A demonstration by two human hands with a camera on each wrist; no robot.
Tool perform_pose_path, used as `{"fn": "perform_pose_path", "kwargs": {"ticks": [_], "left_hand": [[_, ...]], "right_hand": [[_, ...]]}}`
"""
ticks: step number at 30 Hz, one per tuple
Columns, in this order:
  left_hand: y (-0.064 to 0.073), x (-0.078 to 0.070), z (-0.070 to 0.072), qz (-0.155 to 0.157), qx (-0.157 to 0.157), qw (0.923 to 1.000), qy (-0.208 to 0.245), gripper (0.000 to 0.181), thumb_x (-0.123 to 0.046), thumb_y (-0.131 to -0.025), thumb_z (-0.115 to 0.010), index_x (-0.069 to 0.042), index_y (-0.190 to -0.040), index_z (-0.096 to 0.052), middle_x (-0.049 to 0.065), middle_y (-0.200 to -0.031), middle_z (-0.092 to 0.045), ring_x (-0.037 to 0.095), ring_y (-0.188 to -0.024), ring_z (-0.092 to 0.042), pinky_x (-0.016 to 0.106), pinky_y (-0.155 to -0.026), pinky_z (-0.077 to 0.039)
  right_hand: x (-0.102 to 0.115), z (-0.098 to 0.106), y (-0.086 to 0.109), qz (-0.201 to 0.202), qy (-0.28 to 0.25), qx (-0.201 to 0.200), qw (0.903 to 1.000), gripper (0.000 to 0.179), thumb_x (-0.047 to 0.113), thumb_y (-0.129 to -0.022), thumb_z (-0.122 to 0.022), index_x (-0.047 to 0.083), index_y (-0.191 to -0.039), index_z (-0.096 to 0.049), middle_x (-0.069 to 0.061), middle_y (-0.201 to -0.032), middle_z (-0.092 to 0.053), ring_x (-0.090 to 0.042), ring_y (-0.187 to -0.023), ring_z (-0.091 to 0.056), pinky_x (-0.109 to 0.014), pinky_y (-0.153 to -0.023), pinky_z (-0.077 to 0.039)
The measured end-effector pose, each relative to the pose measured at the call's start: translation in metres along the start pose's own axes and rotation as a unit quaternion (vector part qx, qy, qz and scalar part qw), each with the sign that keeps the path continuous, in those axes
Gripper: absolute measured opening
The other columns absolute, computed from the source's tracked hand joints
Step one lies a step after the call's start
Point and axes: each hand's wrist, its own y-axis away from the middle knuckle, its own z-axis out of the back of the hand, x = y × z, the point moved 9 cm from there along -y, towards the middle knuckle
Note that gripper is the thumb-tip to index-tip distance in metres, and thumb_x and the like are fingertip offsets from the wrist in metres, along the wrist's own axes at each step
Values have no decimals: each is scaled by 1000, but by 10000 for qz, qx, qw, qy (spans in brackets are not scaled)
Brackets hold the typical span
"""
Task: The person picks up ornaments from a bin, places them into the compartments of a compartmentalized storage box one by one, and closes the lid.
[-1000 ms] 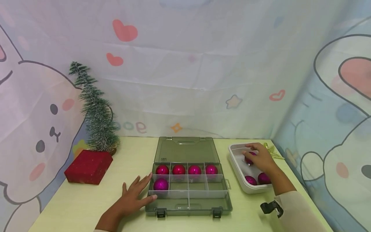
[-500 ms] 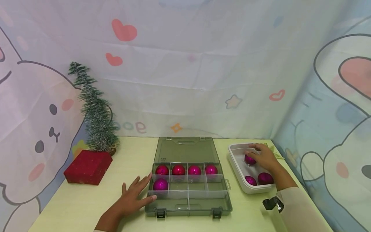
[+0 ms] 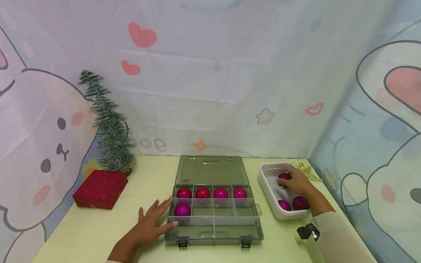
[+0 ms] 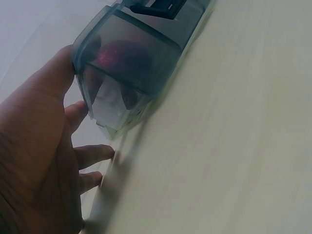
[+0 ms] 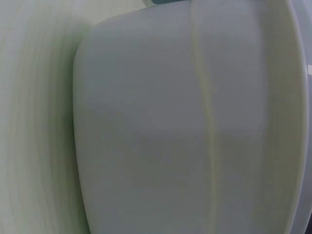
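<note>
Low in the frame, the left hand (image 3: 149,223) lay flat on the worktop (image 3: 98,233), fingers spread wide and touching the open organiser case (image 3: 213,233) at its left edge. Farther back at centre right, the right hand (image 3: 296,182) curled its fingers round a pink bauble (image 3: 284,176) inside the white tub (image 3: 267,182). A small tree (image 3: 110,128) stood at far left.

Staged tabletop booth, cartoon rabbit cloth backdrop (image 3: 210,73), miniature Christmas tree (image 3: 110,128)
</note>
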Motion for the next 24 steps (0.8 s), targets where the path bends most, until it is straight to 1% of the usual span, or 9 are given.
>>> {"fn": "perform_pose_path", "kwargs": {"ticks": [2, 5, 7, 9, 13, 17, 24], "left_hand": [[0, -1, 0, -11, -20, 10000, -29, 93, -60, -101, -70, -30, -176, -24, 11, -181, -30, 54, -169, -6, 88, -118, 21], [0, -2, 1, -19, -44, 9999, -89, 94, -61, -101, -70, -30, -176, -24, 9, -182, -30, 54, -169, -7, 88, -118, 20], [0, -2, 1, -23, -54, 9999, -104, 94, -61, -100, -70, -30, -176, -24, 10, -181, -30, 54, -169, -7, 89, -118, 20], [1, -3, 2, -20, -64, 9999, -111, 94, -61, -100, -70, -29, -176, -25, 10, -181, -31, 55, -169, -8, 89, -118, 19], [1, -3, 2, -1, -78, 9999, -127, 93, -61, -100, -70, -29, -176, -25, 11, -181, -31, 55, -169, -8, 89, -118, 19], [1, -3, 2, -3, -60, 9999, -111, 94, -60, -100, -71, -29, -176, -25, 11, -181, -32, 55, -169, -9, 89, -118, 20], [0, -2, 1, -12, -42, 9999, -119, 94, -60, -100, -70, -30, -176, -24, 10, -181, -31, 54, -169, -8, 89, -118, 19]], "right_hand": [[-1, 0, 1, 6, 28, 14, 10000, 50, 20, -99, -81, -8, -136, -64, -36, -137, -66, -46, -115, -67, -58, -97, -58], [-3, -2, 2, -105, 1, 110, 9999, 53, 17, -98, -82, -9, -140, -63, -39, -139, -64, -53, -123, -65, -63, -102, -57], [-4, -3, 3, -162, -32, 189, 9997, 55, 14, -97, -83, -9, -141, -62, -40, -142, -62, -57, -130, -62, -68, -107, -54], [-5, -4, 3, -218, -75, 265, 9994, 56, 10, -95, -84, -8, -143, -62, -40, -144, -60, -59, -133, -59, -70, -110, -52], [-7, -7, 2, -211, -35, 338, 9992, 59, 8, -91, -86, -8, -143, -62, -41, -145, -60, -59, -133, -59, -72, -113, -49], [-9, -8, 2, -284, -26, 379, 9989, 61, 7, -92, -86, -7, -145, -61, -40, -146, -60, -56, -133, -61, -72, -115, -48], [-9, -9, 3, -327, 72, 383, 9987, 51, 0, -92, -80, -6, -141, -66, -37, -140, -64, -51, -124, -64, -71, -113, -49]]}}
